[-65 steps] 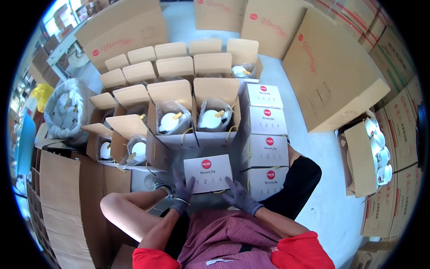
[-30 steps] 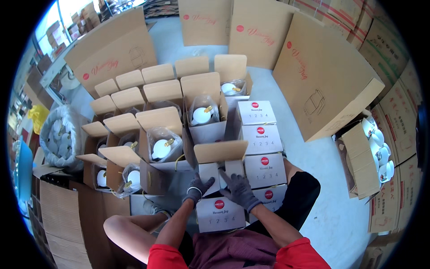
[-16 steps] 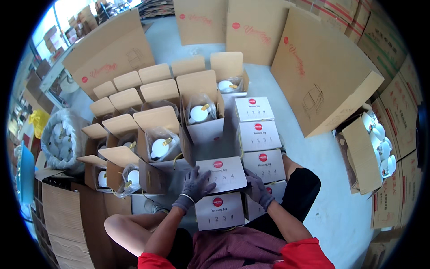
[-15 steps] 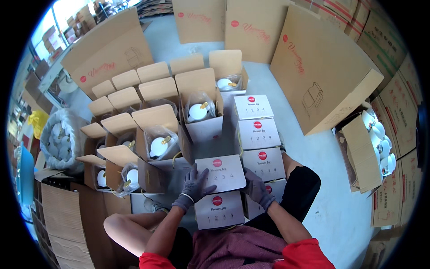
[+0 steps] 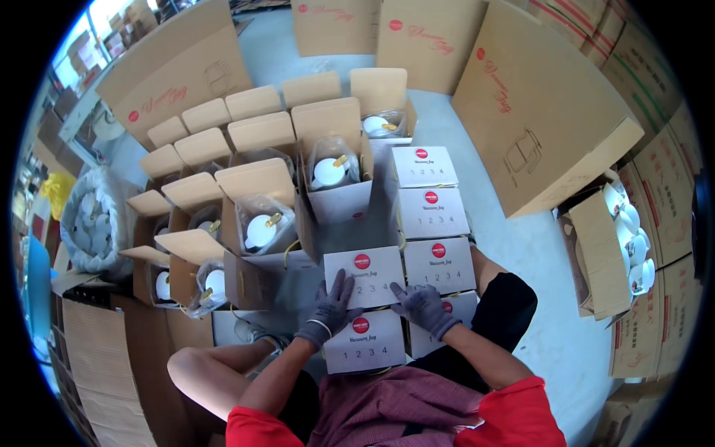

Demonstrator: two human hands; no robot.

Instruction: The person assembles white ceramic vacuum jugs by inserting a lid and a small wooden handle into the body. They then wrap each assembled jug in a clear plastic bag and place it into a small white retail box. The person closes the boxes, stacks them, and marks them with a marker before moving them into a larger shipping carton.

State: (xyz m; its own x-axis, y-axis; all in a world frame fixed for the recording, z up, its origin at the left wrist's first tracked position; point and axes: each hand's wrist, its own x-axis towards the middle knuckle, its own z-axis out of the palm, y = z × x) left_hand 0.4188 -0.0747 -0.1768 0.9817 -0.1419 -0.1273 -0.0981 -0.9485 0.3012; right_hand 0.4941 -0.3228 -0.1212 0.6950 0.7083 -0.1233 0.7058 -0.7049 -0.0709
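Since the earlier frame, both gloved hands have flattened the lid: left hand [image 5: 328,306] and right hand [image 5: 421,305] press open-palmed on one white box [image 5: 365,277]. Six closed white boxes show; four open cartons [image 5: 335,175] hold jugs.

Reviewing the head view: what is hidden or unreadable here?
- Left hand and right hand: gloves hide the skin; palms face down on the white box.
- White box contents: lid closed.
- Nearer box: lower edge behind the person's clothing.
- Bagged items: too small.
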